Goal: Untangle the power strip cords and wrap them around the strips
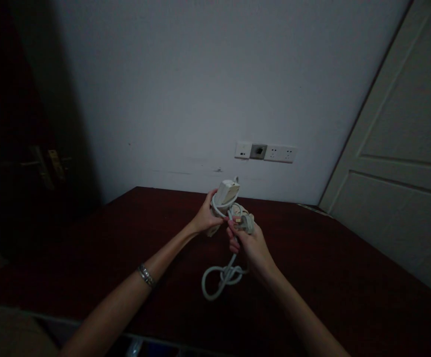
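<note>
My left hand (205, 218) is closed around a white power strip (225, 194), held upright above the dark red table (126, 248). A white cable (222, 275) is wound round the strip and hangs down in a knotted loop that rests on the table. My right hand (250, 245) pinches the cable just below its grey-white plug (245, 223), close beside the strip. A metal bracelet (146, 275) sits on my left wrist.
A row of wall sockets (265, 151) is mounted on the white wall behind the table. A pale panelled door (404, 163) stands at the right. A dark door with a metal handle (46, 166) is at the left. The room is dim.
</note>
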Action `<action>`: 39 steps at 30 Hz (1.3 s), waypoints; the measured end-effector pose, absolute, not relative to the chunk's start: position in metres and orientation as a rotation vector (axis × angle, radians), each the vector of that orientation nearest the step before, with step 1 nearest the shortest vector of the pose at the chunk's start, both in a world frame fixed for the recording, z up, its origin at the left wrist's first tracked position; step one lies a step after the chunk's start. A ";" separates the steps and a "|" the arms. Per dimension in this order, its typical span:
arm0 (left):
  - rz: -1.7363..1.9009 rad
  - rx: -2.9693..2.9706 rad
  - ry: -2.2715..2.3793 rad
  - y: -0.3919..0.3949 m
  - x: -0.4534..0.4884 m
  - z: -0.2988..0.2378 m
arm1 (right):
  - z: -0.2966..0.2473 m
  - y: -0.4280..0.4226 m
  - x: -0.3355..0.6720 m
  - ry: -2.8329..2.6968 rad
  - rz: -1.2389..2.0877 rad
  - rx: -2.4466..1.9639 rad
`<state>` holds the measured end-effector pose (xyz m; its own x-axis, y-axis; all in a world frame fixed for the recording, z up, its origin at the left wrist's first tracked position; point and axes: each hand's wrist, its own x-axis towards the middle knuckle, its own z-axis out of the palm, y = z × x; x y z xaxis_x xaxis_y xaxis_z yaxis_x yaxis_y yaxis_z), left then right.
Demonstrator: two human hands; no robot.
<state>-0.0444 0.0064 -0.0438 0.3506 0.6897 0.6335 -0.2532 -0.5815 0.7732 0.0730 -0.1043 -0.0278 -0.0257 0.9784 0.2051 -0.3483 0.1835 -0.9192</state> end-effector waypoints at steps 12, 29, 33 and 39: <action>1.748 1.416 0.588 -0.007 -0.026 -0.046 | -0.028 -0.105 0.065 -1.530 0.537 -0.975; 1.849 1.821 0.719 0.024 -0.046 -0.038 | 0.000 -0.115 0.087 -1.638 0.415 -1.085; 1.618 1.892 0.674 0.020 -0.063 -0.025 | 0.017 -0.109 0.124 -1.605 0.462 -1.168; 1.210 1.674 0.537 -0.006 -0.086 -0.017 | 0.019 -0.091 0.180 -1.688 0.215 -1.278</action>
<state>-0.0858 -0.0055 -0.0168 0.4096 0.7822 0.4695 -0.1764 -0.4370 0.8820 0.1797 -0.0909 0.0193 0.0226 0.8138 0.5807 0.6423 0.4333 -0.6323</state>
